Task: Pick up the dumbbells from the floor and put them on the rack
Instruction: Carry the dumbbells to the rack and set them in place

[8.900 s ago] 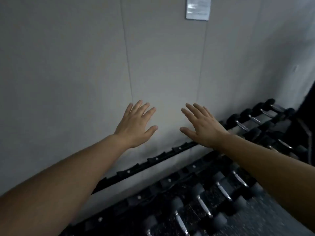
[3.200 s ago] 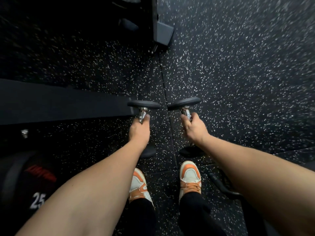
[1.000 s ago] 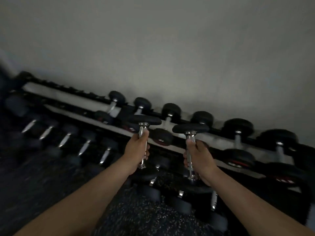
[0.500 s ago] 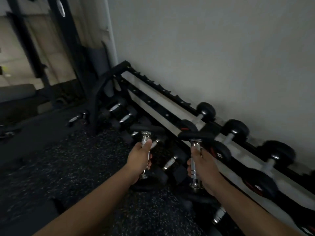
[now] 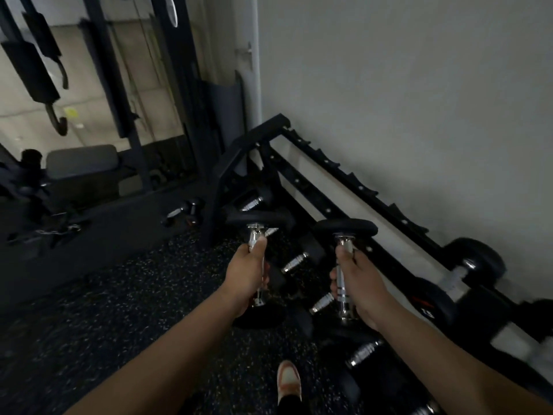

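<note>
My left hand (image 5: 247,275) grips the chrome handle of a small black dumbbell (image 5: 258,218), held upright in front of me. My right hand (image 5: 357,283) grips a second dumbbell (image 5: 345,228) the same way, just to the right. Both are in the air, in front of the black dumbbell rack (image 5: 326,163) that runs along the grey wall. The rack's upper tier is bare at its left end, with large black dumbbells (image 5: 474,260) further right. Lower tiers hold several chrome-handled dumbbells (image 5: 294,262).
Speckled black rubber floor (image 5: 98,313) spreads to the left. A pair of small dumbbells (image 5: 185,212) lies on the floor by the rack's left end. A dark cable machine frame (image 5: 119,94) and a padded bench (image 5: 80,161) stand beyond. My orange-and-white shoe (image 5: 288,378) is below.
The view has swung left along the rack and I have stepped closer. Both dumbbells stay upright in my hands, now level with the bare left end of the rack.
</note>
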`<state>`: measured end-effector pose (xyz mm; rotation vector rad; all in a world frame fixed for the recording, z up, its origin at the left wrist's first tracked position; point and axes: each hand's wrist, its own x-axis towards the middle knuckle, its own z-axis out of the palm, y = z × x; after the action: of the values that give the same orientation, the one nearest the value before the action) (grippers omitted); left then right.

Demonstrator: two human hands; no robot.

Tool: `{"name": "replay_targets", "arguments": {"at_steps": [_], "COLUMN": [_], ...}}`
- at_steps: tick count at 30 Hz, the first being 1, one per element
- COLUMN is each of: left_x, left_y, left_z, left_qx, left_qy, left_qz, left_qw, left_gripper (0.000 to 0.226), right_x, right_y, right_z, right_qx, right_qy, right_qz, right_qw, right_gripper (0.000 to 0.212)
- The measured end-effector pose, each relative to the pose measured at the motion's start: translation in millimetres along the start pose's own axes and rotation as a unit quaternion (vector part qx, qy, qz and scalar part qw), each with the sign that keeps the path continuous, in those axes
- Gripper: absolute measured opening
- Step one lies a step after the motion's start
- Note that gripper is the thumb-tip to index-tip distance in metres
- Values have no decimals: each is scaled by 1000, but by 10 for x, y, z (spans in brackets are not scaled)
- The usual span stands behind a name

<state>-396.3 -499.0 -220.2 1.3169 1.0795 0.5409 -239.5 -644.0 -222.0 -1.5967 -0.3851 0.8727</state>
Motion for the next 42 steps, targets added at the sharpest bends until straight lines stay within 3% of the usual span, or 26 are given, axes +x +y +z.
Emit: {"name": "replay_targets", "arguments": {"at_steps": [9, 11, 26, 30, 36, 42], "left_x": [1843, 1952, 4892, 5468, 6290, 7046], "left_y": [769, 830, 1332, 1511, 1609, 1623], "left_z": [-528, -559, -1438, -1292, -699, -24], "left_qx": [6, 14, 3, 34, 55, 102], "left_qy": [36, 32, -102, -142, -195, -242], "left_qz": [-3, -1, -29, -37, -71, -107], "left_qw": [999, 999, 994, 989, 977, 959], "left_gripper": [45, 47, 38, 45, 45, 42], "right_x": [1876, 1970, 3957, 4332, 4954, 5575], "right_y": [-674, -746, -1116, -1229, -1201, -1186], "right_z": [1062, 1129, 2695, 2746, 2506, 2138], "right_qx": [3, -2, 43, 71, 111, 129], "right_qy": [-37, -29, 128, 165, 247, 325], "right_qz": [0, -3, 13, 32, 65, 97], "right_qw": [999, 1000, 991, 983, 960, 932], "right_gripper": [30, 32, 42, 50, 42, 48]}}
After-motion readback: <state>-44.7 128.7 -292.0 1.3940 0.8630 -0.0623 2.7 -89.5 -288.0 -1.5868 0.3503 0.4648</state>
